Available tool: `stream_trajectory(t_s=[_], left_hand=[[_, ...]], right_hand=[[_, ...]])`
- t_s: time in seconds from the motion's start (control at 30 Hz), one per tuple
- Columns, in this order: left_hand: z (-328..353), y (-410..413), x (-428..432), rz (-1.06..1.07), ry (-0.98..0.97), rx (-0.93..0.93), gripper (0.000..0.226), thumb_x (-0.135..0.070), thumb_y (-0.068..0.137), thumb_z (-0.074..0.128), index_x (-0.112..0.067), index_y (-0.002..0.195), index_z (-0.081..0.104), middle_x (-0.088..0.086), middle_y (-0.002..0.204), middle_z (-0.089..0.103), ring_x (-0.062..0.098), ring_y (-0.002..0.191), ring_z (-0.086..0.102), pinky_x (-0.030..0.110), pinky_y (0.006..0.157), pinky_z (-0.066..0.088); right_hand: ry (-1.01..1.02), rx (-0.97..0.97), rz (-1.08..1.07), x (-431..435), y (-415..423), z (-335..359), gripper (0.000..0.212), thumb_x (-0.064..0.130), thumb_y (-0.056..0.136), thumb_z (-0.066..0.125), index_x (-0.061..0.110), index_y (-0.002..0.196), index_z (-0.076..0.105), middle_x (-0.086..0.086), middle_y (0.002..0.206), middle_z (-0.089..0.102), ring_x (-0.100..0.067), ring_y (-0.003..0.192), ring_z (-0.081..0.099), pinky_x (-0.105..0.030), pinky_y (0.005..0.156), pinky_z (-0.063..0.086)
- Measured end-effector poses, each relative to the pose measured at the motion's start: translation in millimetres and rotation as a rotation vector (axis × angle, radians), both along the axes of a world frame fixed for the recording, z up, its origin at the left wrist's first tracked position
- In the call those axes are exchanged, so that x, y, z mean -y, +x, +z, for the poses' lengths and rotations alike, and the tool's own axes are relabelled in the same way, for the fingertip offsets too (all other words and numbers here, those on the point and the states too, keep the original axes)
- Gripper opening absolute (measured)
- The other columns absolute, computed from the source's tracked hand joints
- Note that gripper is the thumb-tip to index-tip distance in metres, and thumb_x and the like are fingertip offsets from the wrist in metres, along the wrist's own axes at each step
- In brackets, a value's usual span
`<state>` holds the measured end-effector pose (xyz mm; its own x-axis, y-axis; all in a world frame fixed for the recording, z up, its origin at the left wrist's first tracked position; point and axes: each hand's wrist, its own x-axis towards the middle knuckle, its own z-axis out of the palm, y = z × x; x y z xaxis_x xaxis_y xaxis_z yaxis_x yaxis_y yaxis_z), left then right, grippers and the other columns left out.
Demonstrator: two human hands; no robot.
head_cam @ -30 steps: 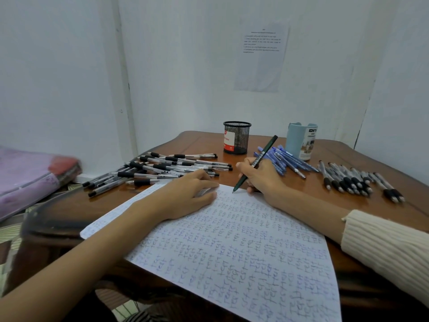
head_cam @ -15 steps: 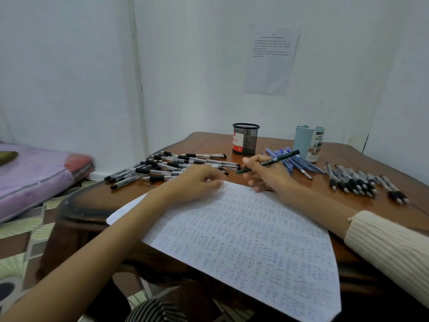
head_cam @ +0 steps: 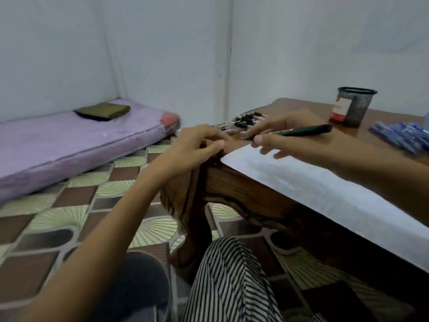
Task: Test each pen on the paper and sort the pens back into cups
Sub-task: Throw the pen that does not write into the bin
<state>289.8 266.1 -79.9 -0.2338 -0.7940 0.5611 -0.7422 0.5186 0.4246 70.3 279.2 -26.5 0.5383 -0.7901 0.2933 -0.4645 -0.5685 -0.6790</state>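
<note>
My right hand pinches a dark green pen that lies almost level above the far-left corner of the white paper. My left hand rests at the table's left corner beside the sheet, fingers curled; whether it holds anything is hidden. Behind both hands lies a pile of black-capped pens, partly covered by them. A black mesh cup stands at the back of the table. Blue pens lie blurred at the right edge.
The wooden table fills the right half, its carved leg below the corner. A purple mattress with a folded olive cloth lies on the tiled floor at left. Striped fabric on my lap shows at the bottom.
The view has swung left and down. My right hand lifted the green pen off the paper and carried it leftward, now level. My left hand slid to the table's corner.
</note>
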Motion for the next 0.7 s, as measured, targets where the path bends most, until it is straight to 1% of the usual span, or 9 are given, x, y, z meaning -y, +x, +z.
stream_trajectory(t_s=[0.13, 0.23, 0.27, 0.33, 0.37, 0.43, 0.53, 0.6, 0.7], left_hand=[[-19.7, 43.2, -51.4, 0.126, -0.07, -0.043, 0.037, -0.034, 0.085, 0.048, -0.012, 0.106, 0.068, -0.008, 0.096, 0.058, 0.011, 0.098, 0.057, 0.032, 0.09, 0.047], [-42.1, 72.5, -92.1, 0.278, -0.055, -0.058, 0.034, -0.032, 0.088, 0.049, -0.012, 0.107, 0.067, -0.007, 0.1, 0.058, 0.009, 0.099, 0.056, 0.032, 0.09, 0.047], [-52.7, 82.5, -104.7, 0.323, -0.031, -0.05, 0.031, -0.03, 0.088, 0.05, -0.011, 0.107, 0.067, -0.004, 0.101, 0.06, 0.011, 0.098, 0.057, 0.034, 0.089, 0.048], [-78.3, 99.9, -129.4, 0.404, 0.049, -0.056, 0.027, -0.027, 0.088, 0.052, -0.011, 0.105, 0.067, 0.001, 0.1, 0.063, 0.014, 0.091, 0.06, 0.035, 0.083, 0.051], [-92.3, 106.8, -140.4, 0.442, 0.096, -0.067, 0.027, -0.027, 0.089, 0.052, -0.01, 0.104, 0.067, 0.003, 0.098, 0.063, 0.014, 0.087, 0.061, 0.034, 0.081, 0.051], [-121.1, 115.4, -159.5, 0.51, 0.184, -0.086, 0.025, -0.025, 0.09, 0.054, -0.009, 0.102, 0.067, 0.002, 0.095, 0.062, 0.013, 0.084, 0.06, 0.03, 0.08, 0.05], [-157.6, 118.5, -179.3, 0.574, 0.288, -0.087, 0.018, -0.014, 0.091, 0.056, -0.011, 0.104, 0.067, 0.001, 0.098, 0.062, 0.009, 0.086, 0.058, 0.025, 0.083, 0.049], [-174.5, 120.6, -186.5, 0.597, 0.311, -0.077, 0.018, -0.012, 0.09, 0.056, -0.011, 0.103, 0.067, -0.003, 0.095, 0.058, 0.011, 0.087, 0.057, 0.026, 0.084, 0.047], [-186.1, 126.7, -191.9, 0.63, 0.296, -0.048, 0.017, -0.011, 0.09, 0.056, -0.01, 0.102, 0.066, -0.009, 0.092, 0.051, 0.012, 0.087, 0.055, 0.025, 0.083, 0.045]], right_hand=[[-0.133, -0.037, 0.143, -41.2, 61.0, -27.8, 0.014, 0.021, 0.087, 0.06, 0.027, 0.095, 0.069, 0.009, 0.085, 0.069, 0.0, 0.079, 0.062, -0.012, 0.069, 0.046], [-0.201, -0.087, 0.216, -63.7, 98.8, -60.2, 0.018, 0.023, 0.087, 0.059, 0.025, 0.103, 0.068, 0.013, 0.089, 0.065, 0.004, 0.078, 0.057, -0.007, 0.072, 0.04], [-0.215, -0.103, 0.235, -68.8, 109.8, -73.6, 0.019, 0.025, 0.088, 0.058, 0.025, 0.105, 0.067, 0.013, 0.09, 0.065, 0.004, 0.08, 0.057, -0.008, 0.073, 0.042], [-0.208, -0.138, 0.262, -78.6, 128.9, -101.9, 0.019, 0.029, 0.089, 0.057, 0.027, 0.107, 0.064, 0.012, 0.092, 0.065, -0.002, 0.085, 0.06, -0.021, 0.077, 0.049], [-0.195, -0.155, 0.271, -82.6, 136.3, -115.7, 0.019, 0.03, 0.089, 0.057, 0.027, 0.107, 0.062, 0.012, 0.092, 0.063, -0.005, 0.087, 0.06, -0.027, 0.077, 0.05], [-0.195, -0.203, 0.293, -87.9, 148.8, -140.9, 0.018, 0.028, 0.09, 0.056, 0.025, 0.107, 0.06, 0.008, 0.094, 0.062, -0.011, 0.089, 0.059, -0.032, 0.076, 0.05], [-0.28, -0.407, 0.334, -90.2, 167.7, -175.6, 0.019, 0.025, 0.092, 0.051, 0.021, 0.11, 0.055, 0.002, 0.105, 0.058, -0.019, 0.096, 0.055, -0.031, 0.077, 0.045], [-0.371, -0.571, 0.349, -90.0, 180.6, -194.3, 0.02, 0.021, 0.092, 0.05, 0.019, 0.112, 0.05, -0.002, 0.11, 0.053, -0.022, 0.101, 0.051, -0.032, 0.078, 0.041], [-0.465, -0.711, 0.384, -88.8, 194.4, -209.3, 0.024, 0.012, 0.089, 0.053, 0.018, 0.112, 0.048, -0.004, 0.11, 0.05, -0.025, 0.104, 0.048, -0.031, 0.071, 0.029]])
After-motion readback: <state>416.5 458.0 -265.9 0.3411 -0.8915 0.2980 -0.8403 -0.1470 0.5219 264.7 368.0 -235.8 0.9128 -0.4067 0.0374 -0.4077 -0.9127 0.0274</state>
